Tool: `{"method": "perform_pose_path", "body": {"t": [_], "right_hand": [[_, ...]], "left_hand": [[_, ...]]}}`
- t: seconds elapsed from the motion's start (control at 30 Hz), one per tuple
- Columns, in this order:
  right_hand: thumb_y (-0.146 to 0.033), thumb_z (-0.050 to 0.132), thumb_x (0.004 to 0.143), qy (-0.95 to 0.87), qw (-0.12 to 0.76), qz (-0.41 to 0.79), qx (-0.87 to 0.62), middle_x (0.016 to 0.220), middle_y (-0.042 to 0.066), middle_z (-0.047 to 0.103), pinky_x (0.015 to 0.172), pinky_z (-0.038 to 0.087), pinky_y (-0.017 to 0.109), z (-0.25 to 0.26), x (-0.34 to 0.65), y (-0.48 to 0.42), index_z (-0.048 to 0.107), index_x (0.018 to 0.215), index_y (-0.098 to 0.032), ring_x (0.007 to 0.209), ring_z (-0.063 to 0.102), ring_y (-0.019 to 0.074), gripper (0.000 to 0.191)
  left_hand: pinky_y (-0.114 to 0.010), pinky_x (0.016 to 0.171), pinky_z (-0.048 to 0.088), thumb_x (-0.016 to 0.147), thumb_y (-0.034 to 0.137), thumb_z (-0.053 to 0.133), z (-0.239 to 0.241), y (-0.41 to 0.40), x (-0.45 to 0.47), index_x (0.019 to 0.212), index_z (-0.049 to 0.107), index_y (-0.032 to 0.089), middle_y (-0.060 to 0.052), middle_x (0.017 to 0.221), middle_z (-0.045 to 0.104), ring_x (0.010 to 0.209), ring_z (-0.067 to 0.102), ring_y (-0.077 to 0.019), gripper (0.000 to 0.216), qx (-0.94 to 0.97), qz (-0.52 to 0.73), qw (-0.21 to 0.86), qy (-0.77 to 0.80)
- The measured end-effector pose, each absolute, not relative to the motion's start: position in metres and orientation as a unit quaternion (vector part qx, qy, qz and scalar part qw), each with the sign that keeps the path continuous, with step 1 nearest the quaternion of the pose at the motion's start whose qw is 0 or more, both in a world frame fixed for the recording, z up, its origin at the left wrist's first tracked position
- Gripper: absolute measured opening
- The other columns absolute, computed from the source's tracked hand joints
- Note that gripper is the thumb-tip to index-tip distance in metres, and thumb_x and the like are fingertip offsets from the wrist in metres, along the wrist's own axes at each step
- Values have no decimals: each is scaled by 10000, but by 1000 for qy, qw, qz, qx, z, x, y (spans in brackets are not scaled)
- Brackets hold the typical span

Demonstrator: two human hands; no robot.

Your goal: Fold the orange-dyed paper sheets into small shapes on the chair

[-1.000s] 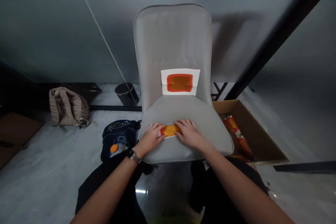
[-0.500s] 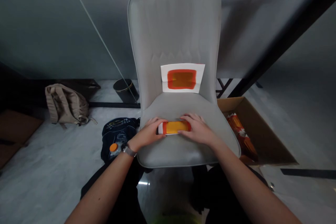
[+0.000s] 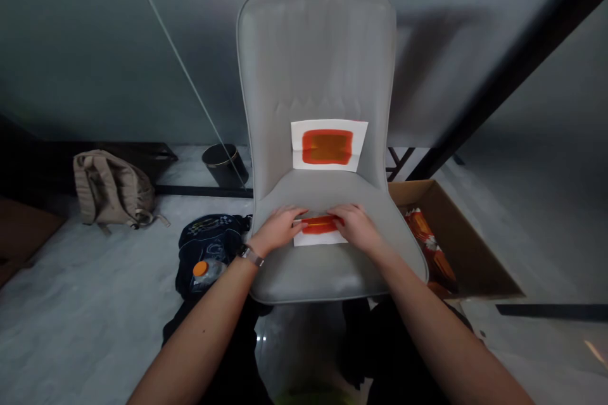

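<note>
Grey upholstered chair seat (image 3: pixel 332 269) carries a white paper sheet (image 3: pixel 319 238) with an orange-red band (image 3: pixel 319 224), lying mid-seat, and our left hand (image 3: pixel 278 228) and right hand (image 3: pixel 356 226) rest spread over its two ends, each grip open and flat, nothing clenched. We judge the sheet could slide or crease crookedly on that smooth cover if one hand presses harder. Bare seat lies between the sheet and the near edge (image 3: pixel 323 299), with modest room left and right before the side edges (image 3: pixel 418 259) drop away to the floor (image 3: pixel 95 304)
</note>
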State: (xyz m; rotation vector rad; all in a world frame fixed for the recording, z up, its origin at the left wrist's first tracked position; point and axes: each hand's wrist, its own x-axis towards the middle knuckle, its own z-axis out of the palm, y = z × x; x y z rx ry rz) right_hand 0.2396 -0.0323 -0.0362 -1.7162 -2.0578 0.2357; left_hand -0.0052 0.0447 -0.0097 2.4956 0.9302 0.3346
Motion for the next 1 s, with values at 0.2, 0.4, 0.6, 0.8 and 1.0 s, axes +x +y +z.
{"method": "perform_pose_path", "body": {"t": [0.2,0.4,0.6,0.8,1.0], "right_hand": [[-72,519,933,-751,199,90,-623,1271,54,742,1089,403,411,-43,243,-38,709,1282,-244,1168,662,238,433],[-75,470,962,-753,200,76,-623,1305,59,731,1121,387,452,-44,237,-47,707,1281,-244,1214,653,243,433],[-79,454,973,-766,187,6,-615,1476,93,614,1247,52,683,-40,225,-62,612,1431,-241,1469,453,326,511],[-70,423,974,-806,176,33,-564,1547,85,543,1287,206,573,-47,217,-68,575,1479,-211,1490,437,271,546],[-165,430,1013,-795,194,59,-571,1541,99,548,1269,313,509,-63,222,-70,563,1486,-168,1470,468,240,492]], "left_hand": [[-430,1029,481,960,212,621,-16,40,2,1310,675,238,-79,1199,701,1153,633,-281,355,923,89,177,329],[-429,985,492,983,138,531,-20,45,-5,1184,759,239,-77,1103,722,1082,638,-281,320,931,81,155,322],[-428,1000,467,986,96,498,-28,34,-8,1222,742,257,-66,1136,686,1084,587,-267,376,942,96,104,304],[-436,951,461,977,85,484,-30,23,-11,1324,691,283,-71,1169,667,1099,555,-284,450,941,82,65,323],[-456,965,472,971,142,519,-30,8,-15,1433,599,230,-102,1286,642,1145,567,-306,478,942,77,52,323]]}}
